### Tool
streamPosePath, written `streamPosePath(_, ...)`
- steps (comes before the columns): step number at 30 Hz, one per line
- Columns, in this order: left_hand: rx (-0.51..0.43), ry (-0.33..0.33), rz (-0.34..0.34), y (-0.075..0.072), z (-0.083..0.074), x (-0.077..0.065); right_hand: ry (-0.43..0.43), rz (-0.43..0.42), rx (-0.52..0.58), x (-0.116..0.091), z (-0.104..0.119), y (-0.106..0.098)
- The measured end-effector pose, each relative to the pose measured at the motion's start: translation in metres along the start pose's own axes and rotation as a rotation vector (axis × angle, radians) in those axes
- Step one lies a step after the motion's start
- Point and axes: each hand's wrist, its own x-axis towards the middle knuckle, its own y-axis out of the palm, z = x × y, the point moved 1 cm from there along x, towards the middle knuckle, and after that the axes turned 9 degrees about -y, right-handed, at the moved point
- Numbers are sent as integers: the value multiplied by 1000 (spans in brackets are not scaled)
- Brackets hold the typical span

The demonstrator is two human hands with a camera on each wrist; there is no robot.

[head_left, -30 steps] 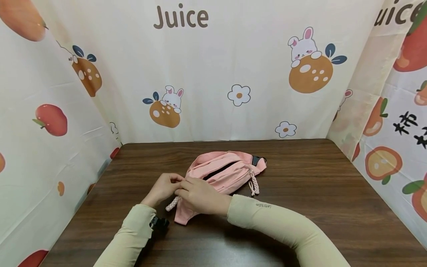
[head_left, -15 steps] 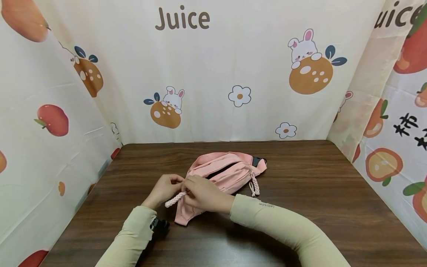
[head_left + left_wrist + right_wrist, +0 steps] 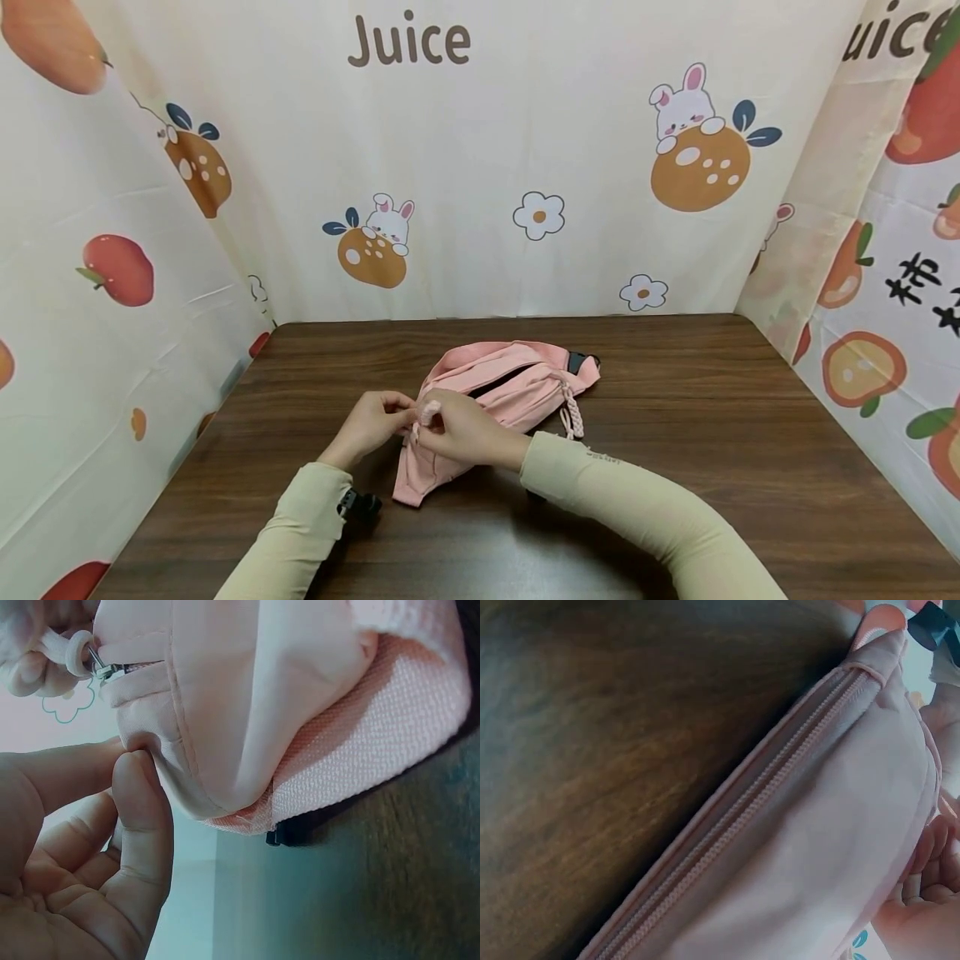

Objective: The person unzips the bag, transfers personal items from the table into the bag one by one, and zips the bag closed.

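A pink waist bag [image 3: 517, 404] lies on the table, its upper zip partly parted in a dark slit. At the bag's near left end, my left hand [image 3: 371, 427] pinches a fold of cloth between thumb and forefinger [image 3: 142, 795], just below a metal zip slider [image 3: 111, 671]. My right hand [image 3: 468, 432] grips the braided cord zip pull [image 3: 429, 412] looped on that slider, and the cord's end curls up above the fingers. The right wrist view shows a long zip [image 3: 742, 814] running along the bag's side.
Dark wood table [image 3: 712, 433] surrounds the bag. A black buckle [image 3: 577, 362] sits at its far right end, near a second braided cord pull [image 3: 573, 412]. A strap end [image 3: 408, 492] points toward the front. Printed curtains [image 3: 465, 150] stand behind and at both sides.
The right fingers have shifted on the braided cord pull, which has swung from pointing left and down to standing up by the hand. The left hand keeps its place on the bag.
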Motion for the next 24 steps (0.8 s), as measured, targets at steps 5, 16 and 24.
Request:
streamPosePath(5,-1,11,9,1,1,0,72,6,55,-2,-1,-7)
streamPosePath(16,-72,-27,10,4,1,-5,119,-47,86,-5,-1,-25)
streamPosePath(24,-45,-113,1,9,2,-9,145,-69,89,-4,-2,-31)
